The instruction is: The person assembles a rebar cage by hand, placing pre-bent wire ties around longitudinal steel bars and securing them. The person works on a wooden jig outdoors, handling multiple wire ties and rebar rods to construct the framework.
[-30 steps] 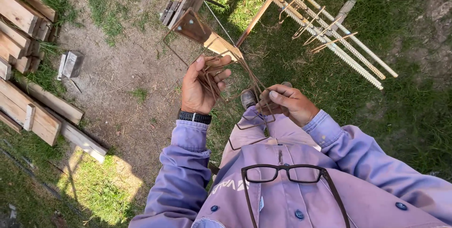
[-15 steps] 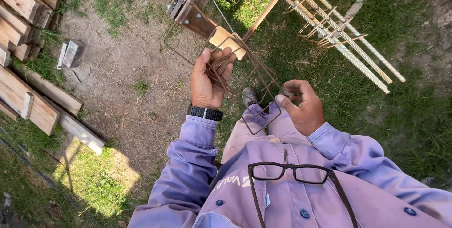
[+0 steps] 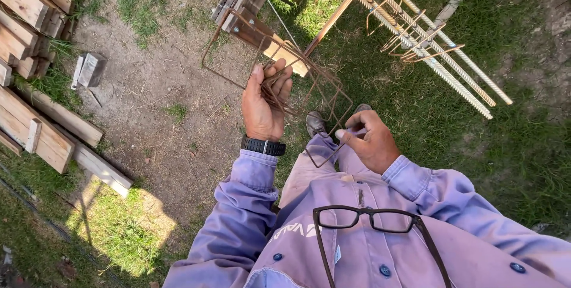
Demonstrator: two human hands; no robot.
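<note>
Two hands: both up in front of the chest, each on the same bundle of wire stirrups.
Timber planks: far left of the stirrups, stacked on grass at the frame edge.
Grey block: left of the stirrups, lying on bare dirt.
Left hand: fingers curled shut around several rusty wire stirrups, thumb side up; black watch on the wrist just below.
Stirrups: bent rectangular loops of thin rusty bar, fanned out above and to the right of the left hand, held clear of the ground over dirt and grass.
Shoe: directly beneath the stirrups, between the two hands.
Right hand: lower right of the stirrups, thumb and forefinger pinching one loop's lower bar, other fingers folded in.
Wooden trestle: just behind the stirrups, upper centre.
Rebar rods: up and right of the stirrups, ribbed long bars lying slanted, with more bent loops hung on them.
Glasses: below the stirrups, hanging on the purple shirt front.
</note>
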